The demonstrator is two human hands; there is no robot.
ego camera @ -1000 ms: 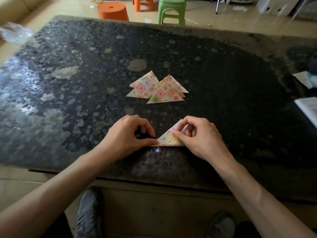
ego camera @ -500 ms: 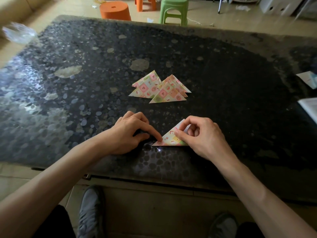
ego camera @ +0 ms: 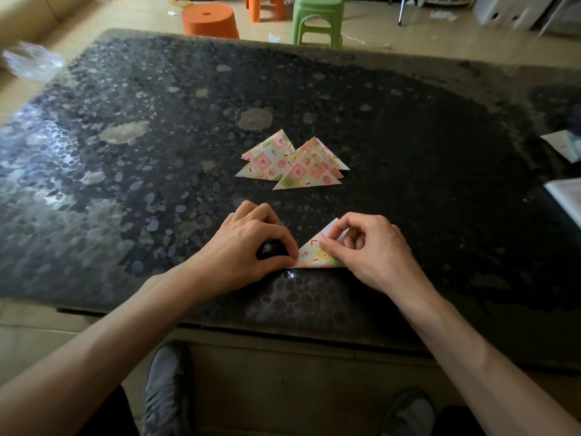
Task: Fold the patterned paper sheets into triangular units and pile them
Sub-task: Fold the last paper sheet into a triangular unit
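Creasing 1 paper triangle (ego camera: 314,259) nearer than the pile (ego camera: 295,166).
Pinched by curled fingers of left hand (ego camera: 248,247) and right hand (ego camera: 372,251); could slip on glossy surface (ego camera: 440,184), skewing the crease.

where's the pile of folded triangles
Head view: the pile of folded triangles lies at the centre of the table, just beyond the left hand and right hand, touching neither.

Here's the folded triangle (ego camera: 314,257), pastel checked paper in pink, green and cream, flat near the near edge of the table (ego camera: 424,158), long side running along that edge, white underside showing at its top tip. Further in, around the table's middle, the pile (ego camera: 295,166) of finished triangles overlaps loosely, points toward the far edge.
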